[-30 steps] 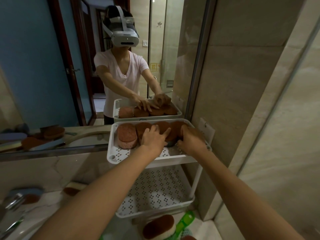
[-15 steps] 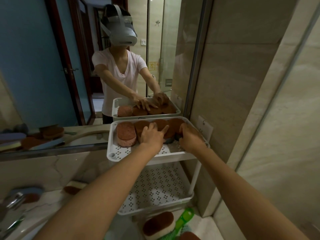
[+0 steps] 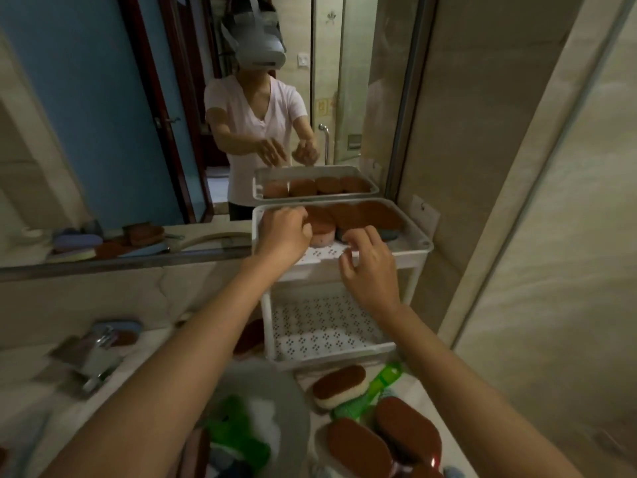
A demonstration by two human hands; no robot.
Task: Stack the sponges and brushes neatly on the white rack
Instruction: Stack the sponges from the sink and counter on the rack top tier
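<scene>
A white two-tier rack (image 3: pixel 418 251) stands against the mirror. Several brown-topped sponges (image 3: pixel 358 215) lie in a row on its top tier; the lower tier (image 3: pixel 324 336) holds nothing. My left hand (image 3: pixel 284 232) hovers over the left end of the top tier, fingers curled, touching or just off the leftmost sponge (image 3: pixel 322 229). My right hand (image 3: pixel 368 267) is at the tier's front edge, fingers spread, holding nothing. More brown sponges (image 3: pixel 339 386) and a green brush (image 3: pixel 375 391) lie on the counter below the rack.
A grey basin (image 3: pixel 286 408) holding green and white items sits at bottom centre. A chrome tap (image 3: pixel 100 357) is at the left. The mirror (image 3: pixel 103 132) behind the rack reflects the person. A marble wall (image 3: pixel 517 167) closes off the right.
Both hands have drawn back from the sponges on the top tier toward its front. The view has tilted down, showing more of the counter and loose sponges.
</scene>
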